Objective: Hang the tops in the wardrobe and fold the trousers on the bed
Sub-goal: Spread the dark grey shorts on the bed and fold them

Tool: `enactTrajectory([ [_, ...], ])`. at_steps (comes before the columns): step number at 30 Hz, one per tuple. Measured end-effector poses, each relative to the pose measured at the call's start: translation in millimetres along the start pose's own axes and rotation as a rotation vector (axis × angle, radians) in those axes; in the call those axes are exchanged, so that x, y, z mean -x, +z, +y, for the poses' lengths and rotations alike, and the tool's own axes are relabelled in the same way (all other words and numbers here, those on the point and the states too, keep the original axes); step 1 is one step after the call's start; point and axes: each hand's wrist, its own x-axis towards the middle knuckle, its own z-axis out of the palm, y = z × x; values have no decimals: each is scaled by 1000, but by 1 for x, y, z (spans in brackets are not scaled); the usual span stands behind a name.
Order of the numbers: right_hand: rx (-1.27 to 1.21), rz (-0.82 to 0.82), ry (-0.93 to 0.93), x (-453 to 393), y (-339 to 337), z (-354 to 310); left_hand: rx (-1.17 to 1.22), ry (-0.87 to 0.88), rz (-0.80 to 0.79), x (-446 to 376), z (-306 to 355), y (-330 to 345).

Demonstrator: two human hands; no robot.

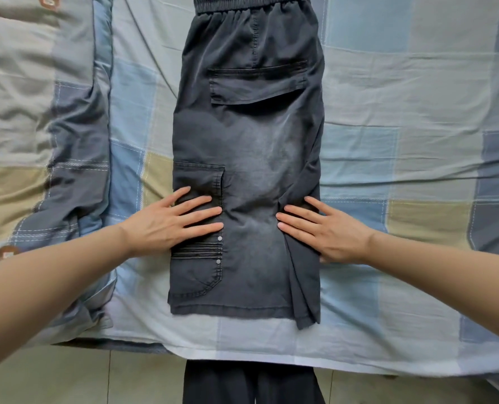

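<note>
trousers: dark grey trousers (251,158) lie flat on the bed, folded lengthwise so one leg covers the other, elastic waistband at the far end, hems at the near end by the bed's edge
pockets: a flapped back pocket (258,83) sits well beyond both hands; a cargo pocket (198,228) with studs and ribbed stitching lies partly under the left hand
left hand: the left hand (172,221) rests palm down on the left edge of the trousers, fingers straight and slightly spread, tips pointing toward the middle of the cloth
right hand: the right hand (327,228) lies flat on the right edge, fingers straight and close together, pressing a crease in the fabric; nothing is pinched or gripped by either hand
gap: faded, paler cloth shows between the two sets of fingertips, which stand apart
sheet: a checked sheet (402,112) in pale blue, grey, beige and navy covers the bed, lightly wrinkled, spreading out from under the trousers on both sides of the hands
duvet: a bunched duvet (38,126) in the same checks lies left of the left hand, well clear of the trousers
floor: pale tiled floor (82,374) shows below the bed's near edge, nearer than both forearms
person: dark trouser legs (251,383) of the person stand against the bed, between the forearms
</note>
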Motion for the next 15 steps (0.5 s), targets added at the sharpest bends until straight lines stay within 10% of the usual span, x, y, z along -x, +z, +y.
enactTrajectory([
  [5,-576,36,156,11,-19,-6,511,-115,-76,6,13,-20],
  [10,-1938,335,1000,2,-60,17,1812,-1054,258,-15,-10,-73],
  [15,-2102,325,1291,-6,-62,40,1923,-1272,254,-15,-32,-61],
])
